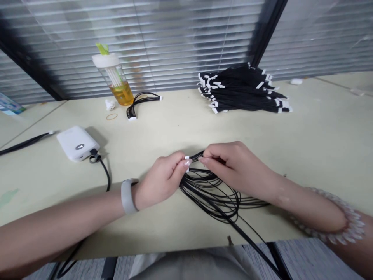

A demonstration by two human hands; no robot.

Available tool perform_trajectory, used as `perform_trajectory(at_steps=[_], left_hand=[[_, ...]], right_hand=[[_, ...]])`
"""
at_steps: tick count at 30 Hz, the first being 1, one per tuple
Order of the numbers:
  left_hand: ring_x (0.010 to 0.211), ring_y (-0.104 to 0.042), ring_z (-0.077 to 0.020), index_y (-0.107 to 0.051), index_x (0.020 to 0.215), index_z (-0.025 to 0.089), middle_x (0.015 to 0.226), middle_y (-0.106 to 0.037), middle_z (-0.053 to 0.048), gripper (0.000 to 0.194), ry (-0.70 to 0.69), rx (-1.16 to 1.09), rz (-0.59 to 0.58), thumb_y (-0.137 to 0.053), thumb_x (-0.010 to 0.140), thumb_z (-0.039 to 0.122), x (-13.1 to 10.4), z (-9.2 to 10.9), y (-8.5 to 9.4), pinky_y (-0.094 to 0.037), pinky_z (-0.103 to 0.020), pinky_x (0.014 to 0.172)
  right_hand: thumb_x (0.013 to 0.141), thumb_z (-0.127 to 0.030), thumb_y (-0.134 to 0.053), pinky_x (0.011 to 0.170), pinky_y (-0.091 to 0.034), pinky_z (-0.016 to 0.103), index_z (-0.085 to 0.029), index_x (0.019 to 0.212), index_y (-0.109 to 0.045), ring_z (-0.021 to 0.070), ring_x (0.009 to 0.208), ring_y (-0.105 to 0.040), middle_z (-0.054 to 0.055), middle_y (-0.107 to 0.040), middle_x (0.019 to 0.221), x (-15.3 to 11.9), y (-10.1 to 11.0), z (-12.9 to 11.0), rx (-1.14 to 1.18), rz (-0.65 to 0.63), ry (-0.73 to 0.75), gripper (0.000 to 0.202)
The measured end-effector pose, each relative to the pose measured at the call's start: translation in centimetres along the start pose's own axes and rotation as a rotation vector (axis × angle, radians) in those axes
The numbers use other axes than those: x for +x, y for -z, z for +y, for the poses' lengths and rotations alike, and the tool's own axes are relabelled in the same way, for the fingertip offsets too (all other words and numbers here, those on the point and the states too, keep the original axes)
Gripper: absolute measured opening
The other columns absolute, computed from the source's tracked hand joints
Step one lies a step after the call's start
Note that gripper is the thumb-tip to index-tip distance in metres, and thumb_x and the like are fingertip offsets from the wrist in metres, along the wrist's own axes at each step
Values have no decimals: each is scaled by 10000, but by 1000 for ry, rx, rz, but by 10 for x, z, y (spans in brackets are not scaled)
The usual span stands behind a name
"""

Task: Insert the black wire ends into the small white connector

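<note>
Near the middle of the table, my left hand (166, 175) pinches a small white connector (187, 158) between thumb and forefinger. Black wires (196, 156) run from that connector to my right hand (233, 163), whose thumb and fingers are closed on them. Below both hands lies a loose looped bundle of thin black wires (215, 198), spreading right under my right forearm and down past the table's front edge. My fingers hide part of the connector.
A white power bank (77, 143) with a plugged-in black cable (105, 171) lies left. Behind stand a bottle of yellow liquid (122, 93), a short wire harness (142, 100) and a large pile of black harnesses (241, 91). Another harness (26, 143) enters at far left.
</note>
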State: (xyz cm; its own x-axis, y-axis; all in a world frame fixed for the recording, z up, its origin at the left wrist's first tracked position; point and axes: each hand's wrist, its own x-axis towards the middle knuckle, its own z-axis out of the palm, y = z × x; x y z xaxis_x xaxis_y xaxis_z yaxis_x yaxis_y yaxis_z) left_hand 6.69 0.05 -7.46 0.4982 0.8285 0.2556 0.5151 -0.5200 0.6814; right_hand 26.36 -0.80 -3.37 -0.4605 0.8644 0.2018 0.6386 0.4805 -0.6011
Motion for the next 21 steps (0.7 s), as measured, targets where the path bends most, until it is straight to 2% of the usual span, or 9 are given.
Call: perform_trajectory(at_steps=[4, 8, 12, 15, 17, 19, 21], left_hand=[[545, -329, -101, -361, 659, 186, 595, -365, 40, 314, 26, -48, 27, -337, 943, 319, 2, -1, 0, -292, -228, 514], [552, -327, -102, -361, 642, 185, 595, -354, 36, 341, 102, -147, 75, -347, 940, 351, 5, -1, -1, -309, -225, 515], [545, -320, -100, -351, 625, 185, 591, -339, 37, 357, 158, -227, 123, -381, 927, 374, 8, 0, -1, -310, -226, 500], [539, -311, -100, -361, 622, 185, 585, -335, 36, 371, 186, -261, 157, -386, 923, 401, 9, -3, 0, -301, -232, 491], [536, -318, -101, -372, 629, 184, 585, -350, 33, 381, 208, -300, 180, -381, 922, 429, 9, -5, 0, -298, -239, 488], [541, -338, -103, -385, 640, 183, 592, -374, 27, 383, 230, -341, 195, -381, 920, 443, 9, -7, 0, -308, -246, 498], [559, -361, -108, -398, 649, 180, 606, -396, 20, 378, 240, -355, 208, -386, 921, 443, 9, -9, 0, -327, -253, 521]], right_hand=[[872, -231, -496, 527, -311, 203, -170, 674, -528, 64, 520, -426, -49, -515, 572, 1, 2, 6, -27, 1, 54, 209], [861, -290, -534, 572, -339, 237, -173, 761, -562, 113, 612, -486, 6, -575, 699, 6, 7, 22, -297, 14, 186, 156], [814, -434, -574, 648, -390, 295, -151, 879, -561, 184, 746, -508, 85, -575, 842, 3, 12, 24, -467, 165, 341, 291], [818, -453, -563, 602, -357, 299, -165, 710, -543, 168, 652, -479, 62, -551, 707, -7, 18, 10, -561, 288, 382, 309], [850, -435, -520, 527, -292, 285, -178, 580, -485, 131, 534, -422, 22, -495, 567, -14, 21, 0, -576, 235, 339, 374], [873, -436, -480, 491, -242, 277, -174, 532, -459, 106, 466, -384, 5, -465, 494, -18, 22, -6, -528, 79, 220, 430], [880, -430, -468, 490, -242, 273, -172, 558, -505, 107, 463, -414, 18, -511, 504, -18, 22, -7, -483, -80, 79, 414]])
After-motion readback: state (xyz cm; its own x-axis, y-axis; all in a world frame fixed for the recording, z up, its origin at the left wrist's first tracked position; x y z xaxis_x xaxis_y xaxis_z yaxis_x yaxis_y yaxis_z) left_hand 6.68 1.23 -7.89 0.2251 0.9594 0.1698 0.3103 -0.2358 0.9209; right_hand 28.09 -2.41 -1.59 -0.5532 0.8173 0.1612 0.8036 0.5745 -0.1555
